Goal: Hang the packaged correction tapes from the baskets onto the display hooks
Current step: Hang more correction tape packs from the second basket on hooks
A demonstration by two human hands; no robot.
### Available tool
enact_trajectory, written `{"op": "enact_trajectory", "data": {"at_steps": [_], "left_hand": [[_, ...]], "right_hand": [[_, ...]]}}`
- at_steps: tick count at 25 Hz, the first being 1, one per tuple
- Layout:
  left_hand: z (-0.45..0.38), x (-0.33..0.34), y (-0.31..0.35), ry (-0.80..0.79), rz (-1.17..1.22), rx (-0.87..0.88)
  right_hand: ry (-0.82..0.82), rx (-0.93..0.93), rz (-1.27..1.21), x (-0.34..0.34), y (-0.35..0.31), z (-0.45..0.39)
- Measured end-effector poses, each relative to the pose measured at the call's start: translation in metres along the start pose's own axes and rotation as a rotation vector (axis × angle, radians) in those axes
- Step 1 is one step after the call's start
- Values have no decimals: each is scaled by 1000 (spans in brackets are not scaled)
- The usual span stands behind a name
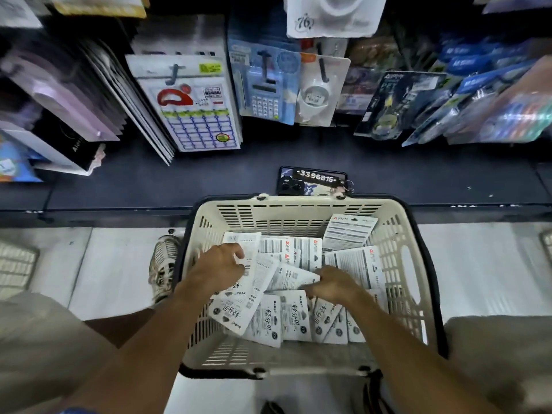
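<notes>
A cream plastic basket [415,264] stands on the floor in front of me, filled with several white packaged correction tapes [294,316]. My left hand [219,262] is inside the basket at its left and grips a small stack of the white packs [239,297]. My right hand [331,286] is in the middle of the basket, its fingers curled round the edge of one pack [291,277]. Display hooks [174,73] stick out of the rack above, each loaded with other hanging goods.
A dark shelf ledge [179,180] runs behind the basket, with a phone [312,180] lying on it. Hanging goods include label sheets [194,115], a blue calculator [264,88] and blue packs [478,106] at right. My shoe [162,264] is left of the basket. Another basket [16,265] shows at the far left.
</notes>
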State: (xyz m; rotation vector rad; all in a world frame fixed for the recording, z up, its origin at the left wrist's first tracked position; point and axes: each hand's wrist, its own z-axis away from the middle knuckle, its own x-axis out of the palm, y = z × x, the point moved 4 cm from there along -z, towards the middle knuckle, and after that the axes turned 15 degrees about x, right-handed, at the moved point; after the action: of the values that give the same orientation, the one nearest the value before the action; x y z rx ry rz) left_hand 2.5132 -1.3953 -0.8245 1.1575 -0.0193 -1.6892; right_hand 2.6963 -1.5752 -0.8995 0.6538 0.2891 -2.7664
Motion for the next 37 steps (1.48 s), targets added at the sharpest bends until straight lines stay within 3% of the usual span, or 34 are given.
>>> {"op": "enact_trajectory", "data": {"at_steps": [3,8,12,16,21,24,27,33,37], "left_hand": [[1,8,-2,-19,3,22],[6,9,-9,64,48,38],[9,14,-15,49,-5,28],[6,18,-19,25,23,13],[-3,19,-11,40,50,25],[-3,21,-8,43,62,33],[-2,21,-9,49,55,20],[-5,15,7,91,43,42],[2,12,44,143,90,177]], "right_hand": [[-78,-16,-182,2,-21,0],[284,-117,-194,-14,-66,-12],[173,-112,-35,-10,-78,-33],[250,-193,119,-6,-90,-39],[157,-142,56,2,-89,-48],[171,-149,184,4,-91,-50],[106,-200,162,6,-94,-45],[228,-323,293,-37,-101,6],[315,-311,398,-100,-88,65]]}}
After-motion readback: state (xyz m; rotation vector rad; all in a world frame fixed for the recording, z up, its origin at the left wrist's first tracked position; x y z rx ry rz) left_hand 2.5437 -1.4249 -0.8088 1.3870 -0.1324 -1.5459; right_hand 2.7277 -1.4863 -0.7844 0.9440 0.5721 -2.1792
